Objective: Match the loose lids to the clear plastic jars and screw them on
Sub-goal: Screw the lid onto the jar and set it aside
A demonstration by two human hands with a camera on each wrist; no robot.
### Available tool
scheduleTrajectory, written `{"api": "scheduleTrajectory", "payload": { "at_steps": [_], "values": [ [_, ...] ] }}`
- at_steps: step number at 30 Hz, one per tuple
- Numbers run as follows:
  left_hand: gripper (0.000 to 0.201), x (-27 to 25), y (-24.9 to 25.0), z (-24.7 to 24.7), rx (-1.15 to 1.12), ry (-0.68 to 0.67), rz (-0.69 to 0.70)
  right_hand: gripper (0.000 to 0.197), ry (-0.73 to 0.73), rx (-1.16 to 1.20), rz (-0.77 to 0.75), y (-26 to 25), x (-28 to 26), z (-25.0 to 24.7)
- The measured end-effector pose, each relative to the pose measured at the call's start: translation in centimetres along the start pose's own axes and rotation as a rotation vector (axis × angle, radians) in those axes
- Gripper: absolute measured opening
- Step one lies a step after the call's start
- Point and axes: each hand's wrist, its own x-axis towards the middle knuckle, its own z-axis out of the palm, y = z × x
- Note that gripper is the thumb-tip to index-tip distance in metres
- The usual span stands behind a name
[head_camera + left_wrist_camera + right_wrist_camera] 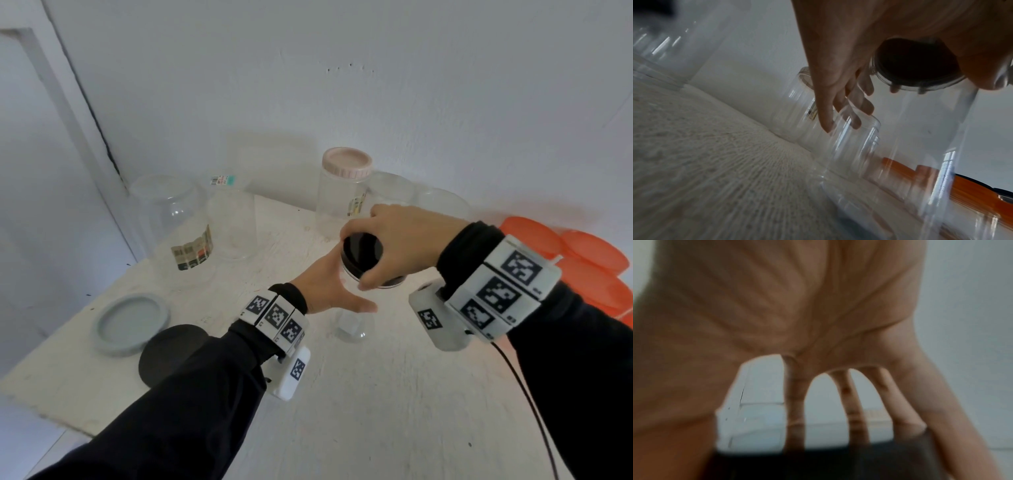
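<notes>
The right hand [404, 240] comes down from above on the black lid [361, 251], with its fingers and thumb curled round the rim. The lid sits on the mouth of a clear jar [352, 329] that stands upright near the middle of the table [376, 411]. So the lid is right under the palm, flat and facing up, and the jar's long side runs straight down from the grip to the table top. The left hand [329, 291] is beside the jar, low down, with straight fingers [826, 120] reaching round the far side of the clear wall and the thumb on the near side; I cannot tell how hard it presses. I think the next move is a turn of the lid, and that needs the lid to stay level on the mouth while the left hand keeps the jar from spinning. Another black lid [171, 353] and a grey lid [132, 323] lie near the left edge of the table. Open jars stand along the back edge, and one has a pink lid [346, 163] on it already.
</notes>
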Motion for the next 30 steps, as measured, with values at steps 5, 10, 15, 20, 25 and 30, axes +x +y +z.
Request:
{"api": "scheduleTrajectory", "payload": {
  "at_steps": [5, 10, 15, 20, 25, 30],
  "values": [
    [0.093, 0.0, -0.3, 0.0, -0.043, 0.001, -0.007, 0.071, 0.209, -0.053, 0.140, -0.5, 0.4, 1.3],
    [0.089, 0.1, 0.0, 0.1, 0.005, -0.007, 0.023, 0.079, -0.152, 0.049, -0.050, 0.4, -0.7, -0.8],
    [0.087, 0.0, -0.1, 0.1, 0.001, -0.004, -0.002, 0.063, -0.020, 0.044, -0.005, 0.2, -0.2, 0.2],
    [0.097, -0.1, -0.1, 0.0, -0.048, -0.007, -0.002, 0.066, 0.146, -0.018, 0.157, -0.4, 0.3, 1.5],
    [0.096, 0.0, 0.1, 0.2, -0.006, -0.008, 0.021, 0.080, -0.119, 0.051, -0.027, 0.2, -0.7, -0.6],
    [0.091, 0.0, 0.0, 0.1, -0.011, -0.006, 0.002, 0.054, 0.062, -0.024, 0.023, -0.2, -0.1, 0.0]
  ]
}}
